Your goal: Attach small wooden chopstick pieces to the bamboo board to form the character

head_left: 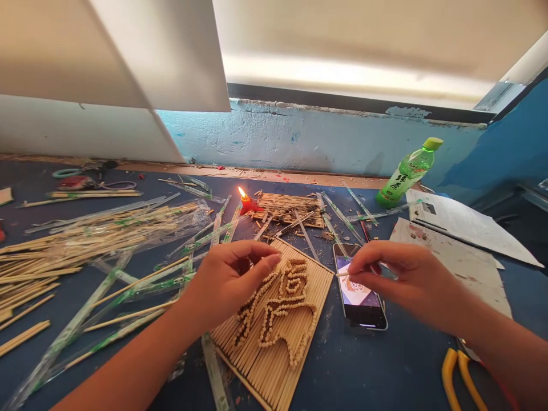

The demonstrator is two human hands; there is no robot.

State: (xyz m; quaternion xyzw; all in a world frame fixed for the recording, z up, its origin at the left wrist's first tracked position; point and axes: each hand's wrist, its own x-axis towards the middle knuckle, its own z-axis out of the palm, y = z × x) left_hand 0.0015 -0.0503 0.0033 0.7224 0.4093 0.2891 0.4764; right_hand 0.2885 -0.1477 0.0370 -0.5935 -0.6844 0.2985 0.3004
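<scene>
A panel of wooden chopsticks [246, 365] laid side by side lies slanted on the table, with a raised character of small round wooden pieces [295, 288] on it. Over its upper left edge is my left hand [240, 271], thumb and forefinger pinched close together; what is between them, if anything, I cannot make out. My right hand [398, 279] pinches a short piece of wooden stick [342, 274] by the panel's right corner. Beneath that hand lies a phone [363, 317], its screen lit with a picture of a similar character.
A lit red candle [246, 202] burns behind the panel, beside a smaller stick mat [291, 208] with scraps. Wrapped and loose chopsticks [98, 234] cover the left side. A green tea bottle [406, 177], papers [466, 228] and yellow-handled pliers [462, 377] are on the right.
</scene>
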